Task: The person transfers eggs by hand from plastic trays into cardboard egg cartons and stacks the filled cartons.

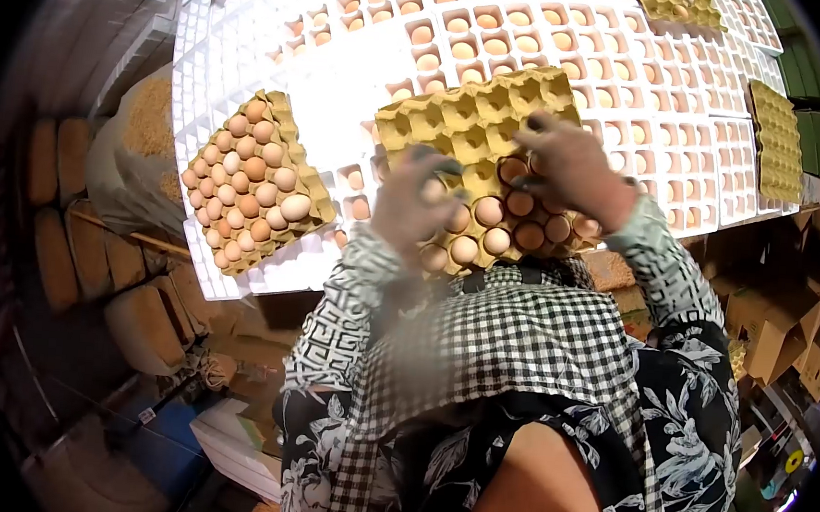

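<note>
The pulp egg tray [447,117] lies right in front of you at 12 o'clock, its rows running across you and tipped slightly up on the right. Its eggs [495,241] sit on the side next to your body; ridged cups show on the far side. Your left hand [405,203], blurred, is over its 9 o'clock edge; your right hand [576,168] reaches in from 3 o'clock, fingers bent, nearer the middle eggs. Whether either grips an egg, you can't tell. Beyond lie white compartment trays [382,85]; at 9 o'clock, a loaded egg tray [311,195].
</note>
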Tool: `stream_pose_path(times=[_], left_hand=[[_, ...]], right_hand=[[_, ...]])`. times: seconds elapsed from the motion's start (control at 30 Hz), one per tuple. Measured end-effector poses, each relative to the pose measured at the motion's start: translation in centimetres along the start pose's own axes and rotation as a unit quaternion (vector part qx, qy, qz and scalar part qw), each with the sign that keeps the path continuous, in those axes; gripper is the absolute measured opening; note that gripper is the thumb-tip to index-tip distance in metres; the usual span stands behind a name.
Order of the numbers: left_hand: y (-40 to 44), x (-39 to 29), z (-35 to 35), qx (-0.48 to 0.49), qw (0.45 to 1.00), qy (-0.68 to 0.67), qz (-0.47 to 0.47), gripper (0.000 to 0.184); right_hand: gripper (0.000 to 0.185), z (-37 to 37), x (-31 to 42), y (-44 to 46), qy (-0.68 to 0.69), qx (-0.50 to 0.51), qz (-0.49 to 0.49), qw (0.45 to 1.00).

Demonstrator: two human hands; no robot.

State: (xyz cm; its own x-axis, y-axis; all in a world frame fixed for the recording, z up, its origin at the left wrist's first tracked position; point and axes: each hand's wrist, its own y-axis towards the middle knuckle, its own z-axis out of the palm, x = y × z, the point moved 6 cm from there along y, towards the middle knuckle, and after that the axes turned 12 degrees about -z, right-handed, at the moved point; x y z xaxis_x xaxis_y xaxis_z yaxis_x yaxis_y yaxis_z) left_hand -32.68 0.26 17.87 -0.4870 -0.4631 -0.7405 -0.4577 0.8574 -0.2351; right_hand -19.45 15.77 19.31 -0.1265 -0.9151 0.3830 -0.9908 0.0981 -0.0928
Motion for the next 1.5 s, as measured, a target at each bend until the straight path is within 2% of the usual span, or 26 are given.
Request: stream_pose_path(times=[0.03,0.07,0.13,0.23,0.27,0.33,0.37,0.4,0.47,0.5,0.53,0.57,0.6,0.67,0.77,0.83,0.9,1.0,1.03,1.13,1.2,1.27,1.33,1.4,1.43,1.5], left_hand=[[0.2,-2.3,1.7,0.092,0.980,0.165,-0.056,0.036],[0.7,-2.9,4.2,0.113,0.939,0.324,-0.015,0.039],[1.3,-1.9,8.6,0.223,0.853,0.470,0.037,0.040],[1.6,-2.4,7.0,0.261,0.868,0.421,0.015,0.040],[1.3,-2.0,5.4,0.235,0.908,0.345,0.026,0.038],[0.7,2.1,2.3,0.138,0.990,0.027,0.015,0.045],[0.0,3.1,0.8,0.151,0.963,-0.205,-0.087,0.048],[-0.9,3.9,-0.1,0.156,0.873,-0.423,-0.186,0.054],[-1.8,3.5,-1.8,0.124,0.804,-0.562,-0.153,0.058],[-1.9,4.1,-2.2,0.122,0.841,-0.495,-0.181,0.056],[-1.7,4.7,-2.7,0.120,0.874,-0.424,-0.208,0.054],[-1.2,4.0,-2.9,0.098,0.938,-0.298,-0.144,0.048],[-0.8,2.8,-2.8,0.077,0.994,-0.081,0.020,0.052],[-1.5,-2.0,-1.5,0.110,0.930,0.349,-0.024,0.055],[-2.0,0.0,3.8,0.181,0.827,0.532,0.000,0.047],[-2.5,0.1,4.3,0.195,0.813,0.547,0.033,0.037],[-2.2,0.5,1.9,0.208,0.915,0.346,0.011,0.034],[-1.7,2.9,-4.3,0.050,0.995,0.035,-0.074,0.042],[-0.5,4.6,-6.2,-0.060,0.994,-0.033,-0.081,0.045],[4.9,12.3,-10.9,-0.255,0.938,-0.181,-0.148,0.049],[10.2,16.1,-12.6,-0.264,0.942,-0.112,-0.174,0.046],[14.6,19.3,-12.8,-0.285,0.943,0.033,-0.166,0.046],[16.0,22.3,-12.3,-0.256,0.918,0.110,-0.284,0.049],[16.9,22.1,-12.1,-0.240,0.920,0.164,-0.264,0.048],[16.9,22.6,-12.6,-0.259,0.915,0.104,-0.292,0.046],[15.8,21.7,-14.4,-0.323,0.883,-0.016,-0.341,0.044]], right_hand=[[0.016,3.0,-0.2,1.0,-0.079,0.044,-0.015,0.996],[0.011,5.7,-0.6,1.7,-0.144,0.010,-0.079,0.986],[0.008,6.5,-1.1,2.8,-0.080,0.001,-0.100,0.992],[0.015,2.7,-2.7,1.6,0.017,-0.013,-0.091,0.996],[0.021,1.0,-4.7,0.5,0.178,-0.056,-0.005,0.982],[0.028,0.6,-7.6,-1.6,0.217,-0.156,0.022,0.963],[0.032,0.3,-7.2,-2.1,0.193,-0.200,-0.014,0.960],[0.031,0.7,-5.9,-2.1,0.131,-0.174,-0.020,0.976],[0.030,1.3,-2.6,-1.1,0.006,-0.115,-0.035,0.993],[0.018,3.2,-1.5,0.1,-0.094,0.023,-0.034,0.995],[0.009,3.8,0.4,0.7,-0.084,0.036,-0.063,0.994],[0.009,4.0,0.4,1.3,-0.101,-0.008,-0.092,0.991],[0.011,4.0,0.2,1.7,-0.121,-0.052,-0.122,0.984],[0.012,4.3,0.8,2.0,-0.109,-0.005,-0.147,0.983],[0.012,3.9,2.1,2.5,-0.116,0.016,-0.189,0.975],[0.015,3.0,2.0,2.4,-0.066,0.025,-0.183,0.981],[0.026,1.2,0.7,1.9,0.067,-0.001,-0.135,0.989],[0.036,-0.5,-3.0,1.8,0.333,-0.079,0.024,0.939],[0.038,-0.6,-3.6,2.7,0.460,-0.138,0.058,0.875],[0.039,-1.6,-3.4,9.2,0.436,-0.119,0.100,0.887],[0.039,-0.3,-4.1,15.3,0.227,-0.121,0.055,0.965],[0.028,-0.3,-2.4,20.4,0.150,-0.131,0.052,0.979],[0.018,2.6,-1.2,25.9,0.062,-0.123,-0.011,0.990],[0.015,5.4,-0.8,29.7,-0.004,-0.096,-0.073,0.993],[0.016,8.4,-1.4,31.9,-0.066,0.019,-0.080,0.994],[0.014,8.5,-1.5,32.4,-0.052,-0.051,-0.075,0.995]])
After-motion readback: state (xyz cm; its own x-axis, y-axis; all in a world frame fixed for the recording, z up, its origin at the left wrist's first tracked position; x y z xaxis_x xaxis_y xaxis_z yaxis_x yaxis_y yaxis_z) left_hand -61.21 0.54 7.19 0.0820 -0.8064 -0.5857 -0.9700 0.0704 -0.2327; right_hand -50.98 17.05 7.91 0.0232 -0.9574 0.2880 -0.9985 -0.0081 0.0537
